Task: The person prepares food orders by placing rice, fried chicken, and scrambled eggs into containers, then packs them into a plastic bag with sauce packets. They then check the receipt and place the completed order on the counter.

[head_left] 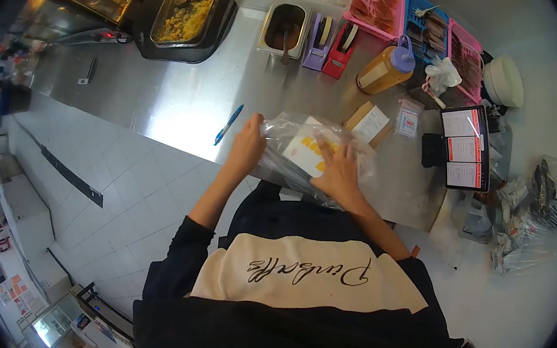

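At the counter's front edge lies a clear plastic bag [284, 128] around a white box [302, 155] with yellow print. My left hand [249, 145] is closed, pinching the bag's left edge. Over the box rests my right hand [338, 170], its fingers curled across the printed side; whether it is inside the bag or outside I cannot make out. A blue pen [228, 125] lies just left of my left hand. Behind my right hand is a small brown carton with a white label [370, 124].
The steel counter [164, 97] holds a food tray [188, 12], a metal sauce container [285, 30], purple [319, 42] and red [341, 50] tape dispensers, and a sauce bottle [377, 70]. A tablet [464, 147] stands at right. Coloured baskets [377, 8] line the back.
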Tool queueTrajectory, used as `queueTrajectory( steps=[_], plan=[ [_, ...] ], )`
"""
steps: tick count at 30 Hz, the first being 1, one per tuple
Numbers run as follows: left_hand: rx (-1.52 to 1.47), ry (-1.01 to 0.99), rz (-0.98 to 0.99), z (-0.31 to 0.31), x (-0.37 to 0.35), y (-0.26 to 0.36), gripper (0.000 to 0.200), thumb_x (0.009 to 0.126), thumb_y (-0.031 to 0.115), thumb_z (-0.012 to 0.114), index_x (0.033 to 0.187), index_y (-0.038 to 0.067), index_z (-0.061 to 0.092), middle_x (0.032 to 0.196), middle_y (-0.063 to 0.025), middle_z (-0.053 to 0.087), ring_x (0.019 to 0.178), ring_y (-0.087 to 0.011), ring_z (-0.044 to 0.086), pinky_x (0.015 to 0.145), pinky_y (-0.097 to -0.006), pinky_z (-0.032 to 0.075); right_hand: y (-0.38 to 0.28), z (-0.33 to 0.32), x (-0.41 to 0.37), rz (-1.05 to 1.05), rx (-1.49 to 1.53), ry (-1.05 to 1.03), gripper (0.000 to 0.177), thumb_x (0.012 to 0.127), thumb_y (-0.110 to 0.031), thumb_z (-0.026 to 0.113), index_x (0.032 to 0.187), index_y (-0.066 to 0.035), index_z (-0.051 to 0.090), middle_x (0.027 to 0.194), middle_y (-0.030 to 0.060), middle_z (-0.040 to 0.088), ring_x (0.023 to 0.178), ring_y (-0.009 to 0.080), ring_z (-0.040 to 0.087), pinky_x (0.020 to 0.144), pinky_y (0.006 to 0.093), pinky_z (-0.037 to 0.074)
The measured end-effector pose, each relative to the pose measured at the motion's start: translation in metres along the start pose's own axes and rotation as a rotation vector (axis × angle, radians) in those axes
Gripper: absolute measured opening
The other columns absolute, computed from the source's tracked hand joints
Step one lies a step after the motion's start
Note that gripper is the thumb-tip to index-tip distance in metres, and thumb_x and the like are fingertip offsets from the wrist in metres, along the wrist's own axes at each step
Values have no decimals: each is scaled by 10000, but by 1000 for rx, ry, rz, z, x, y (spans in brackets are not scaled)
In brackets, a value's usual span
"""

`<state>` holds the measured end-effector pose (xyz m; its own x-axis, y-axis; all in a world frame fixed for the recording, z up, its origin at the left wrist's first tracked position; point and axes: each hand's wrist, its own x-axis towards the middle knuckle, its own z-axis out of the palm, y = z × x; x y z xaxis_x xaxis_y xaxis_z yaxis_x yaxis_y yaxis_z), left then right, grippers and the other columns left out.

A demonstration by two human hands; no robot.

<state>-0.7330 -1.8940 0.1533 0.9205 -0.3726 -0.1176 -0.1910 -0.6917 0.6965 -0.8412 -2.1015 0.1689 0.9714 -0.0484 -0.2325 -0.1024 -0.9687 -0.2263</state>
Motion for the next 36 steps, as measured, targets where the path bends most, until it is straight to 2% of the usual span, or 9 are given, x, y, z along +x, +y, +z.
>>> queueTrajectory(
  steps=[8,10,12,15,19,24,30,34,36],
  plan=[
    [-54,155,-58,-76,11,35,281,774,66,686,950,23,471,769,-172,587,536,-232,584,474,-343,454,8,44,18,-221,175,-25,852,668,-231,746,1407,-238,323,1391,236,299,1271,386,315,941,483,361],
    [-65,-12,-152,-87,6,52,325,758,61,693,975,26,454,824,-165,588,539,-242,600,446,-334,465,22,-31,27,-157,817,-491,792,703,-169,720,1397,-215,341,1436,208,251,1297,365,296,940,459,381],
    [-80,-111,-182,-88,2,66,363,766,111,709,1001,31,444,863,-158,591,513,-238,592,415,-332,464,66,-48,43,-97,1089,-430,776,716,-133,712,1394,-208,342,1472,171,206,1313,333,289,941,452,390],
    [-231,-181,-89,-83,-8,83,419,803,204,701,1035,3,415,805,-148,602,424,-179,548,334,-289,422,101,-47,42,56,154,225,806,699,-329,762,1379,-228,343,1406,128,272,1243,346,352,936,535,374],
    [231,-44,321,-74,-8,84,279,851,214,656,885,-32,527,788,-131,599,658,-170,580,572,-302,469,119,15,61,200,-89,105,1008,586,-496,782,1417,-339,234,1301,150,338,1224,406,341,926,661,301],
    [-506,-389,8,-68,-2,89,240,883,236,610,906,-3,612,710,-46,548,703,-120,509,645,-292,417,139,9,62,256,-57,26,1086,528,-534,799,1421,-372,204,1335,189,320,1198,446,368,912,718,270],
    [-750,-368,-83,-81,1,102,367,911,275,549,1150,0,591,633,18,497,614,-71,469,616,-221,368,162,-13,39,346,340,160,981,544,-363,838,1380,-274,332,1302,198,402,1179,393,418,972,549,346],
    [-813,-385,-109,-76,6,93,382,924,284,556,1199,19,574,646,42,508,601,-32,473,592,-186,361,139,-78,-7,45,862,378,982,538,-282,841,1368,-132,339,1327,141,402,1275,287,360,1021,410,318],
    [-864,-371,-113,-70,9,95,370,925,279,552,1192,24,580,625,47,494,589,-29,463,574,-185,353,95,-107,-22,-133,1158,225,978,539,-276,839,1365,-120,340,1336,124,390,1284,258,344,1020,388,312]
  ],
)
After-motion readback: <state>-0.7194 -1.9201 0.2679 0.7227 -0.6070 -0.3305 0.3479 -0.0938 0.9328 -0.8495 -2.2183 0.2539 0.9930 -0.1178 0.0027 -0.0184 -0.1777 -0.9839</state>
